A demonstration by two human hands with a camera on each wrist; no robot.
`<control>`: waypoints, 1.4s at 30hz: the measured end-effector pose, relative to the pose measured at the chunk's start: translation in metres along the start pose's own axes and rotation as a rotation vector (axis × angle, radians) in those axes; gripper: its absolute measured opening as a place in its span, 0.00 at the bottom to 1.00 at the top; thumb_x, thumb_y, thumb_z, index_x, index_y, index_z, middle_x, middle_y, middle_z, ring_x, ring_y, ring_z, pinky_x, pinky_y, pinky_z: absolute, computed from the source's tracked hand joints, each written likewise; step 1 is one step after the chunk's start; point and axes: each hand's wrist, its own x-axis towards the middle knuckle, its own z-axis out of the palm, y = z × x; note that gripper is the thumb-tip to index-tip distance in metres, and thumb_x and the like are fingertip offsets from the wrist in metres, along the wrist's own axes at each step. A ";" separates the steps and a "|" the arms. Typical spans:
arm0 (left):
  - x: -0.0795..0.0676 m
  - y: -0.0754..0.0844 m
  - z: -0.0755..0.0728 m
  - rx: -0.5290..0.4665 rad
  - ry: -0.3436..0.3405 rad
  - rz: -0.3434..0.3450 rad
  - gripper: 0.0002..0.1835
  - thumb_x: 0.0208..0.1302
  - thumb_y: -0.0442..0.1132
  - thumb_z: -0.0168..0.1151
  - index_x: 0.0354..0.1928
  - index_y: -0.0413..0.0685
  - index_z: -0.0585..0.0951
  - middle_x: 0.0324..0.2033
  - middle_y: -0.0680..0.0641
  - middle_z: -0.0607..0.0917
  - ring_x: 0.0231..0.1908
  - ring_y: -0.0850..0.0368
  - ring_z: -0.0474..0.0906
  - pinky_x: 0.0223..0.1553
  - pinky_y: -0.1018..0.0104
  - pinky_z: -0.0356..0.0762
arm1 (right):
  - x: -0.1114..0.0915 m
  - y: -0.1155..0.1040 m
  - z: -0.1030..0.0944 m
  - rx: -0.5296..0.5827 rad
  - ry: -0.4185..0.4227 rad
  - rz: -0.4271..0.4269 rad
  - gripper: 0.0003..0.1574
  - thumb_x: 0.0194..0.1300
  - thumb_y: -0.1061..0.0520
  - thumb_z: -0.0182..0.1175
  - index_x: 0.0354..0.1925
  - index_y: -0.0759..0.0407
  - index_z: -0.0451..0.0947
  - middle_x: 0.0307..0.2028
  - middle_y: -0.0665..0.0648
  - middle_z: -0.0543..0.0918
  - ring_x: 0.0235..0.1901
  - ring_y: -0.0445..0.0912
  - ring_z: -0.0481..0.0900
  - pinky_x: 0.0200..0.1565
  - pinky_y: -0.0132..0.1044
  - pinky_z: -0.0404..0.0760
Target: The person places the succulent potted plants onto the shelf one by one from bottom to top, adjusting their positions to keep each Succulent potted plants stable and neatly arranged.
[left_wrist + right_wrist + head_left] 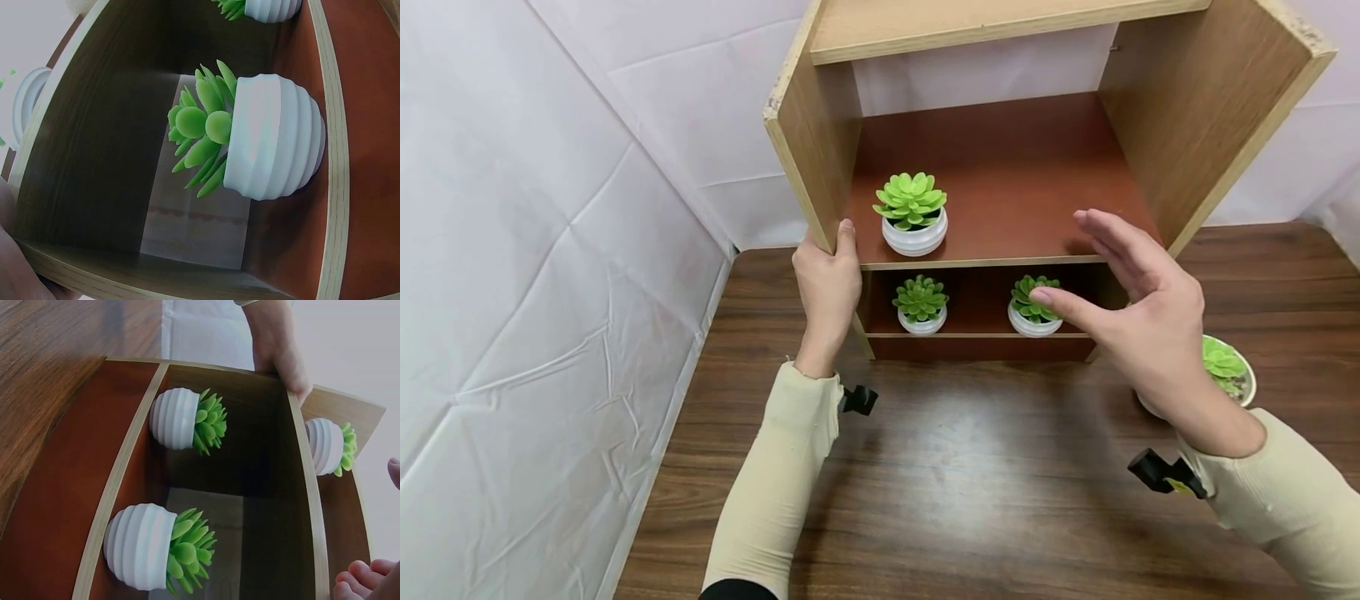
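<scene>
A wooden shelf unit [1000, 183] with reddish-brown boards stands on the table. My left hand [827, 279] grips the front edge of its left side panel, thumb on the inner face. In front of the unit's right part, my right hand [1157, 308] is held up with fingers and thumb spread, holding nothing. One green succulent in a white ribbed pot [914, 237] sits at the left of the upper board. Below it, a left succulent [921, 302] and a right succulent [144, 547] stand in the lower compartment; my right thumb overlaps the right one in the head view.
Another potted succulent [1225, 367] stands on the dark wood table [970, 492] at the right, partly hidden behind my right hand and wrist. White sheeting [535, 275] hangs along the left and behind the unit. A higher board [1000, 25] spans the unit's top.
</scene>
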 end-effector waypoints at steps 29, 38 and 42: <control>-0.001 0.000 0.000 -0.019 -0.007 -0.012 0.14 0.70 0.41 0.58 0.40 0.33 0.81 0.28 0.42 0.82 0.26 0.55 0.72 0.30 0.61 0.70 | -0.018 0.019 -0.037 -0.014 0.134 -0.071 0.38 0.41 0.80 0.73 0.55 0.76 0.76 0.52 0.70 0.80 0.55 0.53 0.77 0.60 0.40 0.69; -0.001 0.000 0.000 -0.021 -0.008 -0.012 0.15 0.70 0.41 0.58 0.42 0.32 0.82 0.33 0.40 0.84 0.31 0.55 0.76 0.35 0.59 0.73 | -0.024 0.024 -0.047 0.151 0.195 -0.085 0.37 0.40 0.80 0.73 0.53 0.80 0.75 0.51 0.72 0.80 0.54 0.54 0.78 0.60 0.41 0.69; -0.001 0.000 0.001 -0.021 0.005 -0.017 0.15 0.70 0.40 0.58 0.41 0.31 0.82 0.32 0.39 0.84 0.30 0.54 0.76 0.35 0.57 0.73 | -0.025 0.027 -0.053 0.236 0.226 -0.091 0.37 0.39 0.81 0.73 0.52 0.82 0.75 0.50 0.73 0.80 0.54 0.54 0.78 0.60 0.41 0.68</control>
